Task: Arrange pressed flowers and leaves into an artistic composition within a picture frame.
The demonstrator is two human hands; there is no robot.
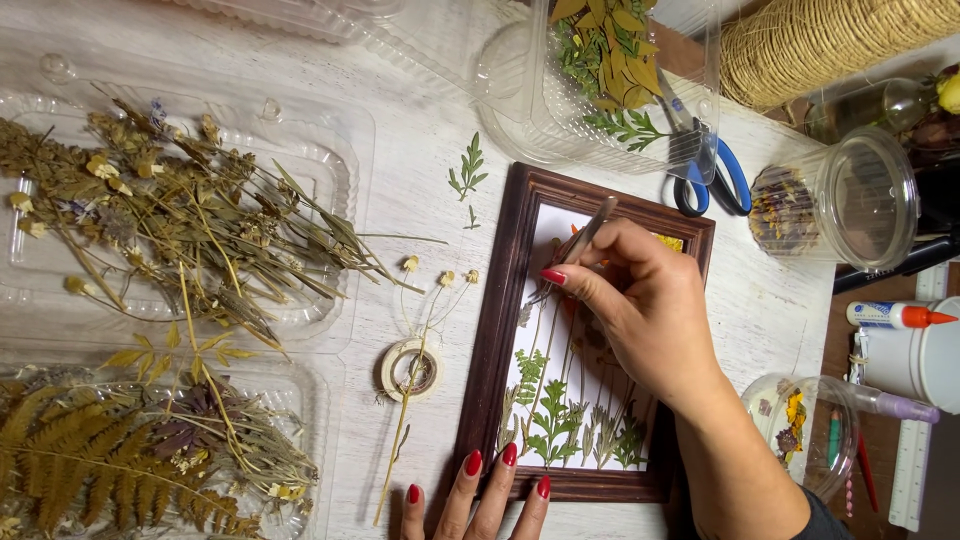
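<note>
The right hand [640, 310] pinches tweezers [580, 245] over the frame [495, 340] at mid-worktop; the left hand [480, 495] has loose fingers steadying its near edge. Best to keep the tips low and light on the pressed stems [560, 400].

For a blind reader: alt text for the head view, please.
A right hand holds tweezers over pressed plants in a dark wooden frame; the left hand steadies its bottom edge. Trays of dried plants lie left.
</note>
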